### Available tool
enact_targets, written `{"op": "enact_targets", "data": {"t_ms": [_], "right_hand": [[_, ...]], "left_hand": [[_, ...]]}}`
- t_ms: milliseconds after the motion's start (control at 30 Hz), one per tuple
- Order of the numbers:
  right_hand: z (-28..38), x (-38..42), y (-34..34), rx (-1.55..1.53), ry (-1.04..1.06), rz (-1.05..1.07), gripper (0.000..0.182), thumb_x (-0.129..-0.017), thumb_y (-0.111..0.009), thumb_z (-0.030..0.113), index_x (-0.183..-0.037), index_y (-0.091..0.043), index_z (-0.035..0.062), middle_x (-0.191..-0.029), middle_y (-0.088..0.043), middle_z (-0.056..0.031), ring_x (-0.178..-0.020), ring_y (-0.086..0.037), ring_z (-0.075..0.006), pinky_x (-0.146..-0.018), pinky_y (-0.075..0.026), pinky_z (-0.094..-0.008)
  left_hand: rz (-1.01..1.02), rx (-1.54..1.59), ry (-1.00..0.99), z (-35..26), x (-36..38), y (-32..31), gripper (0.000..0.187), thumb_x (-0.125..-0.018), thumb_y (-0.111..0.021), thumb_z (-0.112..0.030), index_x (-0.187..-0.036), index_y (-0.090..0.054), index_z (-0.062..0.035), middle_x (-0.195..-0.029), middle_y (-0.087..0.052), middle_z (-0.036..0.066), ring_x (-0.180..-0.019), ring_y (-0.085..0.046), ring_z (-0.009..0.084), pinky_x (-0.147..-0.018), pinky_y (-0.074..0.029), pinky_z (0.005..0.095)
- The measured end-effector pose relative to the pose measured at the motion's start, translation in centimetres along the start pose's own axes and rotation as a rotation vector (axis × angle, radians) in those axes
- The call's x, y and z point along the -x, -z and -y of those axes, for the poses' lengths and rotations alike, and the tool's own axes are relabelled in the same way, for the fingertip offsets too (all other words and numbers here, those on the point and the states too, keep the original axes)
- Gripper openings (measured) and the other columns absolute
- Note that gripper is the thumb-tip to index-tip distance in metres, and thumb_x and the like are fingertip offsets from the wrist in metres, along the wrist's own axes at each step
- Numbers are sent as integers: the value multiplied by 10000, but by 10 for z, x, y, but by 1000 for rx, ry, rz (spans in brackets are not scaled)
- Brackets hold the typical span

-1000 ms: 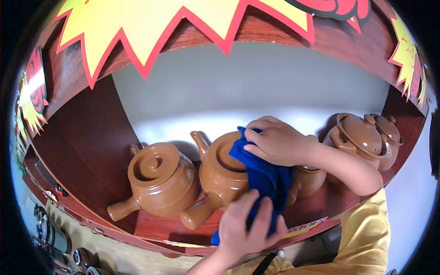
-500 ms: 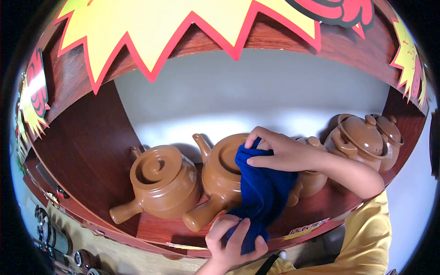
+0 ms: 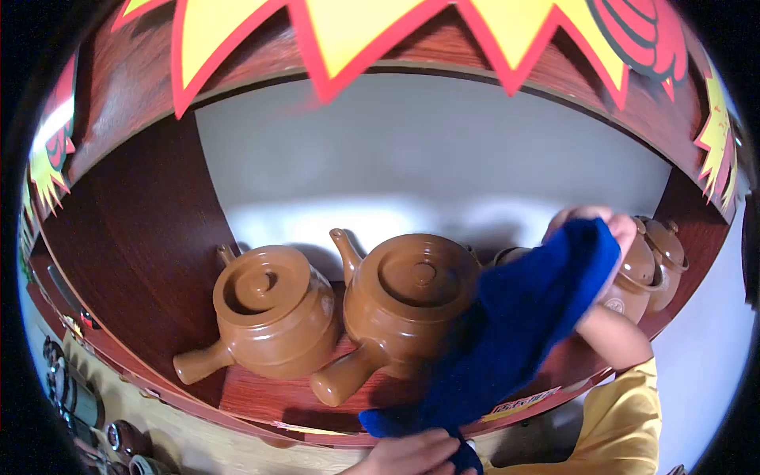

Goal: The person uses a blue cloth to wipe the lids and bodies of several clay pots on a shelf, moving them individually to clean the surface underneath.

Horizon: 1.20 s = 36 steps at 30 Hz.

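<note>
A dark blue cloth (image 3: 507,324) is stretched slantwise between my two hands in front of the shelf. My right hand (image 3: 613,237) grips its upper end, fingers partly hidden behind it. At the bottom edge of the view, my left hand (image 3: 416,453) is closed on the lower end. Just left of the cloth stands a large brown clay pot (image 3: 408,317) with a lid, a spout and a thick side handle; the cloth covers its right edge. A smaller, similar lidded pot (image 3: 273,317) sits farther left. Behind the cloth, another pot is mostly hidden.
Brown lidded jars (image 3: 665,257) stand at the shelf's right end. The red-brown shelf (image 3: 269,404) carries price labels along its front edge. Jagged yellow-and-red signs (image 3: 380,32) hang from the board above. Dark jars (image 3: 127,439) stand on the floor at lower left.
My right hand has moved right and up from the large pot, spreading the bunched cloth. My left hand has dropped lower. More of the large pot's lid now shows.
</note>
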State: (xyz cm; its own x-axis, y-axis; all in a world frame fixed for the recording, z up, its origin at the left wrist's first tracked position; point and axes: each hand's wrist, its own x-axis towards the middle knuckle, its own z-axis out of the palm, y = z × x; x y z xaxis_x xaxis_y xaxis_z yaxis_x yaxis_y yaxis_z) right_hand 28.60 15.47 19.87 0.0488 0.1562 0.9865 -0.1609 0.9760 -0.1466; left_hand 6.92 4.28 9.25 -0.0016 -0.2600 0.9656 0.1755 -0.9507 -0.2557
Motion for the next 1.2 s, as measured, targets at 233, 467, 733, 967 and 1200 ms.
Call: {"op": "enact_targets", "data": {"t_ms": [233, 467, 733, 967, 1200], "right_hand": [[1, 7, 0, 129, -167, -58, 385, -881, -555, 102, -1163, -293, 88, -1018, -486, -137, -849, -565, -291, -747, -511, -406], [-43, -15, -6, 760, -145, 414, 293, -710, -558, 10, -995, -506, 57, -966, -536, -129, -946, -512, -276, -887, -390, -338], [11, 6, -52, 492, -312, 948, 325, -761, -577, 58, -1083, -529, 55, -1014, -610, -142, -959, -591, -321, -869, -463, -433], [1, -10, -96, 575, -660, 987, 268, -851, -508, 125, -1104, -527, 39, -959, -631, -188, -916, -604, -363, -834, -483, -424], [-13, -8, -114, 481, -824, 931, 299, -850, -514, 86, -1139, -520, 11, -1048, -592, -148, -949, -577, -235, -870, -440, -327]], "left_hand": [[96, -13, -265, 0, -3, -13, 79, -791, -573, -63, -868, -564, -52, -839, -422, 79, -602, -582, 211, -575, -534, 336], [141, -153, -129, 32, -18, -13, 143, -864, -543, -184, -887, -564, -45, -663, -408, 68, -618, -554, 246, -520, -493, 366], [187, -271, -1, 16, 5, 8, 213, -857, -554, -239, -904, -560, -31, -982, -393, 127, -664, -564, 280, -522, -493, 395], [-9, -282, -38, 17, 4, 2, 242, -897, -566, -269, -917, -564, -28, -882, -415, 110, -638, -561, 269, -511, -497, 380], [72, -284, -3, 19, -1, 14, 220, -915, -545, -254, -927, -567, -36, -679, -440, 74, -609, -560, 243, -508, -491, 361]]}}
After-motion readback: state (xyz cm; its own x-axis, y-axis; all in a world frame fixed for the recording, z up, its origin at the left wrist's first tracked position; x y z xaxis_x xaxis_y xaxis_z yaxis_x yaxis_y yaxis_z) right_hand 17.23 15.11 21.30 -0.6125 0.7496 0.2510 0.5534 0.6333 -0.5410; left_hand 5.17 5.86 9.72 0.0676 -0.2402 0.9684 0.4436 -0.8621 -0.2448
